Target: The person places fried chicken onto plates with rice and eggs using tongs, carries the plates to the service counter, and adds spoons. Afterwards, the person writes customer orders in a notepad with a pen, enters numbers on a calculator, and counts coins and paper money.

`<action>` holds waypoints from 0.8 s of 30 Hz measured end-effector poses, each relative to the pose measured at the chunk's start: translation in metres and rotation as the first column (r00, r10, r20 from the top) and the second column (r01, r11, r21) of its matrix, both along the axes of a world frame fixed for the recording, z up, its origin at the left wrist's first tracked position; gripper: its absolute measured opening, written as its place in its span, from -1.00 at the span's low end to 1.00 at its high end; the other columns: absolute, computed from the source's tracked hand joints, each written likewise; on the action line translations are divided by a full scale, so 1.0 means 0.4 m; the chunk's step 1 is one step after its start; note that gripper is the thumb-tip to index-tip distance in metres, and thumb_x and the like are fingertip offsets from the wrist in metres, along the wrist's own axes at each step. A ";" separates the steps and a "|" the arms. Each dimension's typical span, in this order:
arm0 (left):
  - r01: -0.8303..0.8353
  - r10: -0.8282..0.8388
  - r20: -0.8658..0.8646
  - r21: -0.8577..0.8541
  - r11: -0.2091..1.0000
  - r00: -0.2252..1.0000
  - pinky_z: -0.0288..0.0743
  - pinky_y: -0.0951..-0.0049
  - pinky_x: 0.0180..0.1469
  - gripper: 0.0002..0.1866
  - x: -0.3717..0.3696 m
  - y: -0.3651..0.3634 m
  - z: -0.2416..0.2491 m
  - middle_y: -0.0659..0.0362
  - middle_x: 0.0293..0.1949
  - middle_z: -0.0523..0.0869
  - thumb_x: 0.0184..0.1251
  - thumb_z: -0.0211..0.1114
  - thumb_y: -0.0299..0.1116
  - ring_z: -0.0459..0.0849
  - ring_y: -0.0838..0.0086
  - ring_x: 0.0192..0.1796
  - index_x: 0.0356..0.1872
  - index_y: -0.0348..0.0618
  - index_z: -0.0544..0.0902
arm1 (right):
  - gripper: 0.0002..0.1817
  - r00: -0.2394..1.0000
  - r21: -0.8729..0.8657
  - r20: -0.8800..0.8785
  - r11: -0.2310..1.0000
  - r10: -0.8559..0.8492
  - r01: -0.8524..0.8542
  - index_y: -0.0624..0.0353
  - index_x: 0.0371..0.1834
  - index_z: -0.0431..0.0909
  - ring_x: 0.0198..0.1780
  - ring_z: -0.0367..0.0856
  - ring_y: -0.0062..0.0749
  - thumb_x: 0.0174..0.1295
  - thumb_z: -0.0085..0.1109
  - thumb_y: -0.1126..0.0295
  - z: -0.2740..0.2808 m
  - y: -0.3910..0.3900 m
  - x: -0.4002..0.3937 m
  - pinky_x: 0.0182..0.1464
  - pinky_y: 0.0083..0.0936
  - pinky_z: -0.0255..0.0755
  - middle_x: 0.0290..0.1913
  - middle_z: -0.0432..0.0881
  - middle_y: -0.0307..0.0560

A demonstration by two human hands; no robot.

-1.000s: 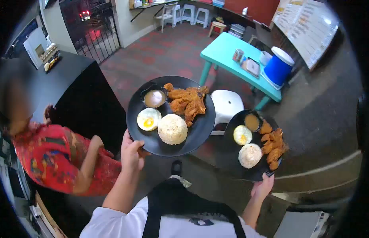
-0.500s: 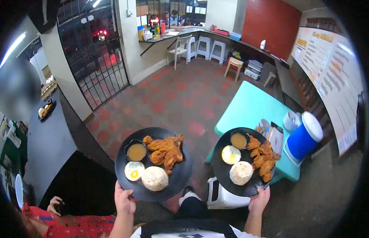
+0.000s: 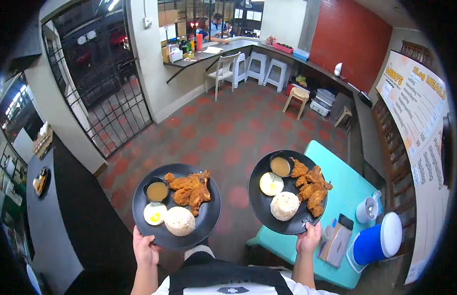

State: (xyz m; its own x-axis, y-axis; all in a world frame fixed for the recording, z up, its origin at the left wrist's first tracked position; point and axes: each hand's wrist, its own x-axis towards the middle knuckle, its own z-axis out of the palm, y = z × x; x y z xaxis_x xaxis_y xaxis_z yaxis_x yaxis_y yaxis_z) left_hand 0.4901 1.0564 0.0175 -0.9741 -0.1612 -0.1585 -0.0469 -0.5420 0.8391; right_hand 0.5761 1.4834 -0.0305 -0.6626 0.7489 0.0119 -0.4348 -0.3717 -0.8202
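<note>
My left hand (image 3: 147,247) grips the lower left rim of a black plate (image 3: 208,216), thumb on top. On it are fried chicken (image 3: 190,190), a rice mound (image 3: 179,221), a fried egg (image 3: 154,214) and a cup of brown sauce (image 3: 157,191). My right hand (image 3: 308,238) holds a second black plate (image 3: 257,196) by its lower right rim. That plate bears fried chicken (image 3: 314,189), rice (image 3: 285,206), an egg (image 3: 271,184) and sauce (image 3: 280,166). Both plates are level and apart, the right one partly over a turquoise table (image 3: 336,167).
The turquoise table bears a blue jug (image 3: 377,245), a phone (image 3: 345,221) and a container (image 3: 367,210). A dark counter (image 3: 51,216) runs along the left. Ahead are a barred gate (image 3: 108,115), a white chair (image 3: 222,70) and stools (image 3: 273,73). People sit beyond the window.
The view has moved forward, and the turquoise table now sits lower and further right. Both plates are still held and appear slightly further left. The person in red at lower left has left the view.
</note>
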 end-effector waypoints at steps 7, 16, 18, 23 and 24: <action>0.119 -0.116 -0.063 0.047 0.992 0.991 0.71 0.25 -0.14 -0.34 -0.733 0.227 -0.078 0.03 0.04 0.55 -0.05 0.06 -0.65 0.67 0.27 -0.02 0.23 -0.23 0.27 | -0.55 0.995 0.037 0.006 0.995 -0.096 0.095 0.33 0.22 0.30 -0.08 0.64 -0.36 0.21 -0.11 0.59 -0.041 0.165 -0.574 -0.09 -0.43 0.61 0.02 0.58 -0.01; 0.307 -0.307 -0.024 0.035 0.951 0.952 0.74 0.42 -0.51 -0.35 -1.666 0.720 -0.127 -0.02 -0.01 0.57 -0.03 0.01 -0.66 0.74 0.30 -0.23 0.24 -0.23 0.23 | -0.54 0.974 0.015 0.080 0.977 -0.213 0.213 0.33 0.21 0.32 -0.19 0.65 -0.44 0.18 -0.10 0.64 -0.080 0.556 -1.280 -0.16 -0.50 0.60 -0.02 0.59 -0.04; 0.320 -0.314 -0.075 0.083 0.944 0.946 0.76 0.35 -0.49 -0.35 -1.849 0.861 -0.135 -0.05 -0.01 0.57 -0.02 0.01 -0.66 0.74 0.24 -0.22 0.24 -0.26 0.21 | -0.56 0.970 0.050 0.105 0.976 -0.217 0.213 0.32 0.19 0.34 -0.28 0.60 -0.52 0.19 -0.10 0.63 -0.093 0.696 -1.444 -0.27 -0.58 0.54 -0.08 0.59 -0.10; 0.261 -0.256 -0.048 0.179 0.949 0.965 0.78 0.23 -0.45 -0.36 -2.256 1.174 -0.155 -0.05 0.00 0.55 0.01 0.01 -0.66 0.74 0.17 -0.19 0.25 -0.23 0.22 | -0.59 0.967 0.102 0.174 0.980 -0.186 0.170 0.29 0.15 0.39 -0.52 0.49 -0.73 0.19 -0.08 0.62 -0.087 1.027 -1.878 -0.53 -0.78 0.38 -0.25 0.60 -0.26; 0.254 -0.249 -0.048 0.172 0.952 0.967 0.78 0.23 -0.46 -0.37 -2.346 1.219 -0.158 -0.05 -0.01 0.55 0.01 0.02 -0.66 0.74 0.17 -0.19 0.24 -0.22 0.22 | -0.60 0.949 0.101 0.202 0.969 -0.242 0.226 0.27 0.13 0.42 -0.62 0.40 -0.78 0.19 -0.10 0.58 -0.081 1.075 -1.990 -0.66 -0.80 0.25 -0.32 0.60 -0.28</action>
State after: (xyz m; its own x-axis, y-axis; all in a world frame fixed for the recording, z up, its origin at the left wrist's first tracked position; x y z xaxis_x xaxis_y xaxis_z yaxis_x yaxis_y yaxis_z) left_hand -0.4482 1.5439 -0.0458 -0.9835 0.1178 -0.1371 -0.1807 -0.6543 0.7343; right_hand -0.2197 1.9136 -0.0627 -0.4622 0.8856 -0.0463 -0.3158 -0.2132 -0.9245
